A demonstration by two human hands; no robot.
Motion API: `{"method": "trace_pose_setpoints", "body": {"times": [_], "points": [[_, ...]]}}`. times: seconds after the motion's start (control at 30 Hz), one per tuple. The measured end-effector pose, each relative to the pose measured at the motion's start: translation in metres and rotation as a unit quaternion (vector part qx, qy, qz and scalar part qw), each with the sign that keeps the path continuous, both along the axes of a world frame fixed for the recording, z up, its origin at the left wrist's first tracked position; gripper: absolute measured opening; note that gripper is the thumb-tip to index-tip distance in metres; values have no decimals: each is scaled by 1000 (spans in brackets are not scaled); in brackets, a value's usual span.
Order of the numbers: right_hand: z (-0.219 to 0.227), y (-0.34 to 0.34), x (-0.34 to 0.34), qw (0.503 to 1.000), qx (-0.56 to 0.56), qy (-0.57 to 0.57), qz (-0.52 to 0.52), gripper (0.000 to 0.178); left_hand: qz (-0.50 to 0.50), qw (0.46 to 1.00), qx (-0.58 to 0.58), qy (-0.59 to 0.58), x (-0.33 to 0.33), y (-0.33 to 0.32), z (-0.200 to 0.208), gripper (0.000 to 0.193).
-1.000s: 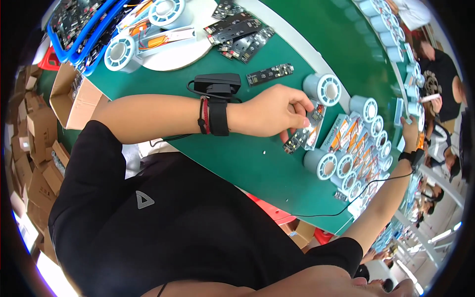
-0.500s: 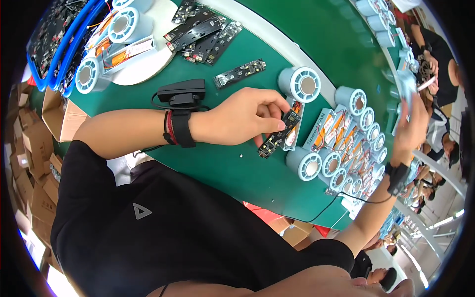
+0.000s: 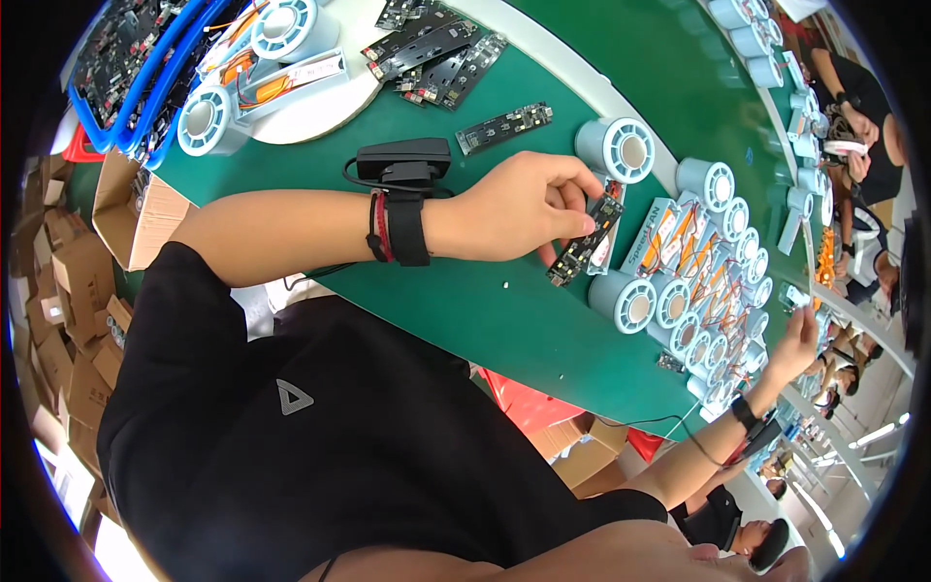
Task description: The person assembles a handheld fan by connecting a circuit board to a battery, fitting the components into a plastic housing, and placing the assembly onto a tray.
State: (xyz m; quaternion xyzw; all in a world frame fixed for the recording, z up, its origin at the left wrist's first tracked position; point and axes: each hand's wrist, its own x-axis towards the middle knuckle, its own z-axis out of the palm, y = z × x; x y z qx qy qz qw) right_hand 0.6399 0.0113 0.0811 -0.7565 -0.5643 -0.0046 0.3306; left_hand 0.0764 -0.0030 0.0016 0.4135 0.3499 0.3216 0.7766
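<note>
My left hand (image 3: 543, 209), a strapped wrist behind it, is closed on a narrow black circuit board (image 3: 588, 242), thumb on one face. Directly behind the board lies a pale blue housing (image 3: 615, 150) with a round grilled part at each end; the board and fingers cover much of its middle. Far to the right, my right hand (image 3: 797, 344) is raised past the rows of housings, fingertips pinched together. Whether the small pale shape at its fingertips is held cannot be made out. Another loose circuit board (image 3: 504, 128) rests on the green tabletop above my left wrist.
Several pale blue housings (image 3: 706, 184) with orange parts and wires stand in rows at right. A black adapter (image 3: 402, 160) sits by my left wrist, near piled boards (image 3: 427, 53). At far left are a blue-rimmed bin (image 3: 85, 114) and cardboard boxes (image 3: 82, 272). People work across the table.
My right hand has come down from beside the far row to below it, and its fingers are now pinched. My left hand still holds the circuit board over the housing; the whole view has shifted.
</note>
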Motion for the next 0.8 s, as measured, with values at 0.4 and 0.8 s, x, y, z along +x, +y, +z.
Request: {"method": "trace_pose_setpoints", "body": {"times": [0.4, 0.8], "points": [[-22, -19, -357, 915, -270, 174, 243, 20, 75, 996, 6, -55, 14, 0, -5, 32], [-27, -3, -364, 880, -280, 309, 229, 10, 77, 994, 77, 33, -5, 8, 3, 30]]}}
